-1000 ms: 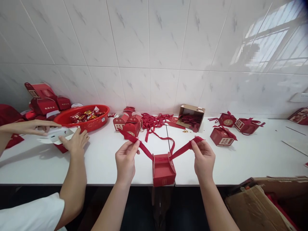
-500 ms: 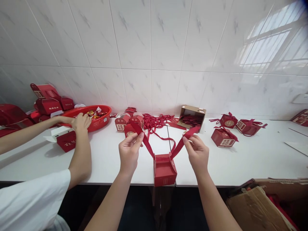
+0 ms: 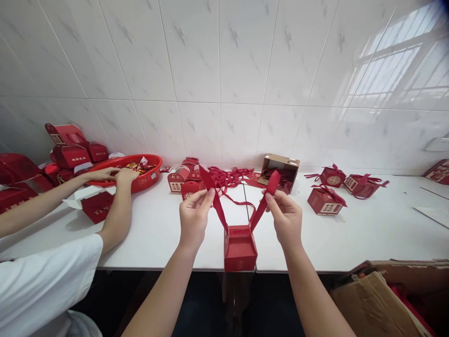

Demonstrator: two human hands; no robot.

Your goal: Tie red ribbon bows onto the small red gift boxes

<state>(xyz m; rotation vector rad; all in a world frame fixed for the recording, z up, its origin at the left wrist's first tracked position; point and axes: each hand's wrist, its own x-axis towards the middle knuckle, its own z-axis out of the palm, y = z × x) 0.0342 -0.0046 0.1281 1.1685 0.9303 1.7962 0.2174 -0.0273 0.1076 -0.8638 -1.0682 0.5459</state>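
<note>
A small red gift box (image 3: 240,255) stands at the table's front edge between my hands. A red ribbon (image 3: 220,211) runs from its top in a V, one end to each side. My left hand (image 3: 193,217) pinches the left end between thumb and fingers. In my right hand (image 3: 286,216) the other end is pinched the same way, its tip sticking up. Both hands are above the box and do not touch it. Behind my left hand sit several red boxes (image 3: 178,180), partly hidden by it. Loose red ribbons (image 3: 229,178) lie in a heap beyond the box.
At left, a co-worker's hands (image 3: 124,175) are at a red plastic basket (image 3: 149,180) of wrapped sweets, beside an open red box (image 3: 96,207). A small carton (image 3: 280,164) stands by the wall. Ribbon-tied boxes (image 3: 326,200) sit right. A large cardboard box (image 3: 375,299) is lower right.
My hands have moved closer together, bringing the ribbon ends inward and steeper. The gift box has barely moved. At left, the co-worker's two hands have shifted at the basket.
</note>
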